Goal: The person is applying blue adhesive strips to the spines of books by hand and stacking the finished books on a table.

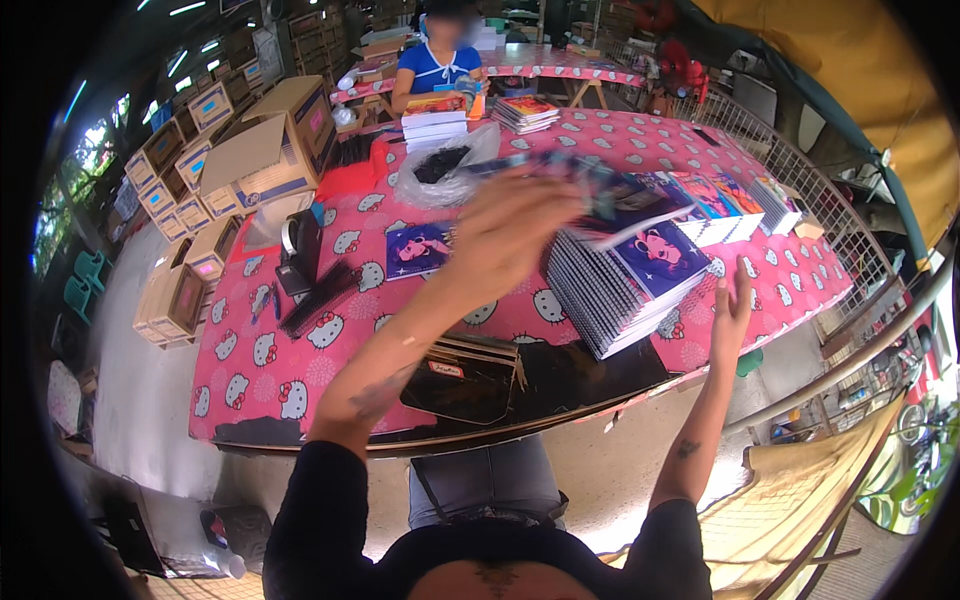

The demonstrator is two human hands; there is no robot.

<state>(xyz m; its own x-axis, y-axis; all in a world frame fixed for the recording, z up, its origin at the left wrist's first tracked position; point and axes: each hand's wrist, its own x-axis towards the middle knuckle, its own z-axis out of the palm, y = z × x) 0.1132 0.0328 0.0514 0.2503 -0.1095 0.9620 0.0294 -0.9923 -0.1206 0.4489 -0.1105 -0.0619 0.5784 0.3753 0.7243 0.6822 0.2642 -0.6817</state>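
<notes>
My left hand [522, 225] reaches over the table, smeared by motion. A dark-covered notebook [640, 200], also blurred, is at its fingers, tilted above a tall stack of spiral-bound notebooks [610, 295]. The stack's top cover [662, 255] is purple with a drawn figure. To the right of the stack, my right hand [735, 300] is raised with fingers apart and holds nothing. A similar purple cover [415, 250] lies flat on the pink tablecloth, partly behind my left arm.
More colourful book stacks [715, 205] stand behind. A clear plastic bag [450, 170], a black desktop tool [300, 250] and black binding coils [318, 300] lie leftward. Cardboard boxes [265, 150] are piled at left. Across the table, a person in blue [440, 70] handles books.
</notes>
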